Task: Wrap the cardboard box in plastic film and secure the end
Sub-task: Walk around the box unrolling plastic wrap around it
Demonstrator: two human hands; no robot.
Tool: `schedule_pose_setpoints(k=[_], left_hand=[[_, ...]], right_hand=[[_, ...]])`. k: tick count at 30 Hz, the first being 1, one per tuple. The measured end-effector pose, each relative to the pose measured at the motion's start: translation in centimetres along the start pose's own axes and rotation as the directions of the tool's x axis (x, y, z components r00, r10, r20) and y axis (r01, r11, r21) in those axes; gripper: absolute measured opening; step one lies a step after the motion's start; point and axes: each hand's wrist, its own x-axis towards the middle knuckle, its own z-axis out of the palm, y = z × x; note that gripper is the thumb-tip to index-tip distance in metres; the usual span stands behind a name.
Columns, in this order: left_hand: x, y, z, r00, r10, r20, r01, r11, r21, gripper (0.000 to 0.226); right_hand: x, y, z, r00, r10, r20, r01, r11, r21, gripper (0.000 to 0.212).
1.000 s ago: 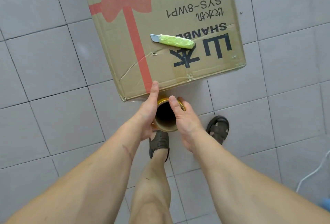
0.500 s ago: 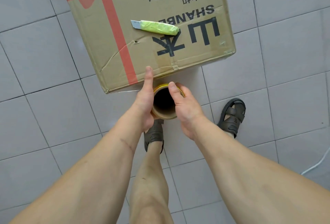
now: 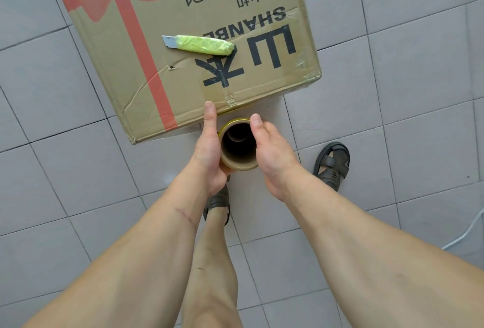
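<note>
A large cardboard box [image 3: 262, 84] with a red printed ribbon and black lettering lies on the tiled floor. Just in front of its near edge I hold a roll of plastic film [image 3: 238, 164] upright, its hollow cardboard core facing me. My left hand [image 3: 209, 149] grips the roll's left side, thumb pointing up to the box edge. My right hand [image 3: 272, 149] grips the right side with its thumb on the rim. The fingers of both hands are hidden behind the roll. A thin shiny layer of film shows at the box's near right corner.
A utility knife [image 3: 201, 45] with a yellow-green handle and exposed blade lies on top of the box. My sandalled feet [image 3: 332, 162] stand just behind the roll. A white cable [image 3: 466, 233] runs along the floor at the right edge.
Both hands with the roll have shifted right along the box's near edge, away from the red ribbon. My right foot has stepped to the right.
</note>
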Motion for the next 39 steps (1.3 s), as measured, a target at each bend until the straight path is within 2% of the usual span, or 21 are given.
schedule_pose_setpoints(k=[3, 7, 9, 14, 18, 20, 22, 23, 25, 27, 28, 30, 32, 33, 36, 39], left_hand=[[0.0, -0.6, -0.1, 0.999, -0.038, 0.014, 0.038, 0.999, 0.021, 0.112], [0.7, -1.1, 0.6, 0.985, 0.077, -0.152, -0.052, 0.985, 0.162, 0.131], [0.6, -0.5, 1.5, 0.989, 0.078, -0.125, -0.067, 0.993, 0.096, 0.127], [0.1, -0.5, 3.0, 1.000, 0.002, 0.019, -0.002, 1.000, -0.019, 0.116], [0.5, 0.2, 3.5, 0.991, 0.058, -0.122, -0.034, 0.980, 0.194, 0.118], [0.4, 1.0, 4.2, 0.982, 0.110, -0.152, -0.081, 0.979, 0.189, 0.105], [0.2, 1.5, 5.2, 0.995, 0.064, -0.078, -0.060, 0.997, 0.055, 0.090], [0.2, 1.3, 5.6, 0.998, 0.037, -0.043, -0.036, 0.999, 0.012, 0.093], [0.2, 0.5, 5.6, 0.997, -0.047, 0.060, 0.050, 0.997, -0.058, 0.113], [0.2, -0.5, 5.9, 0.984, -0.102, 0.149, 0.111, 0.992, -0.059, 0.135], [0.3, -0.8, 6.3, 0.989, -0.099, 0.112, 0.101, 0.995, -0.011, 0.140], [0.7, -0.9, 7.5, 0.996, -0.021, -0.086, 0.032, 0.992, 0.126, 0.135], [0.6, 0.0, 8.8, 0.974, 0.075, -0.214, -0.029, 0.978, 0.208, 0.130], [0.6, 0.4, 9.4, 0.977, 0.069, -0.203, -0.038, 0.988, 0.153, 0.125], [0.2, 1.2, 10.6, 0.999, -0.008, -0.052, 0.009, 1.000, 0.014, 0.107], [0.2, 0.5, 10.8, 0.995, -0.080, 0.052, 0.083, 0.995, -0.054, 0.117]], right_hand=[[0.4, 0.1, -0.5, 0.999, -0.043, -0.021, 0.041, 0.994, -0.102, 0.070], [-0.1, 0.4, -1.1, 0.998, 0.058, 0.031, -0.058, 0.998, 0.006, 0.084], [0.0, 0.4, -1.5, 0.997, 0.069, 0.030, -0.070, 0.997, 0.029, 0.092], [0.2, -1.3, -3.3, 0.999, 0.023, 0.023, -0.022, 1.000, -0.002, 0.065], [0.3, -1.0, -4.1, 0.999, 0.012, 0.051, -0.011, 1.000, -0.024, 0.064], [0.3, -1.0, -4.2, 0.998, 0.002, 0.057, -0.003, 1.000, 0.007, 0.065], [0.7, -1.4, -4.7, 0.999, -0.013, 0.039, 0.011, 0.999, 0.031, 0.063], [1.0, -1.6, -4.9, 0.999, -0.018, 0.030, 0.017, 1.000, 0.018, 0.061], [1.5, -1.7, -5.5, 0.999, -0.033, 0.028, 0.035, 0.997, -0.074, 0.057], [1.4, -1.7, -6.3, 0.998, -0.055, 0.029, 0.059, 0.985, -0.163, 0.059], [1.4, -1.7, -6.7, 0.998, -0.056, 0.029, 0.060, 0.982, -0.181, 0.062], [1.5, -1.8, -7.9, 0.999, -0.015, 0.032, 0.020, 0.988, -0.155, 0.072], [1.5, -2.2, -8.8, 0.997, 0.032, 0.069, -0.026, 0.995, -0.093, 0.076], [1.6, -2.4, -9.1, 0.996, 0.036, 0.080, -0.029, 0.996, -0.081, 0.075], [2.1, -2.5, -9.7, 0.996, 0.022, 0.084, -0.013, 0.994, -0.105, 0.070], [2.3, -2.8, -10.9, 0.997, -0.019, 0.071, 0.034, 0.976, -0.215, 0.067]])
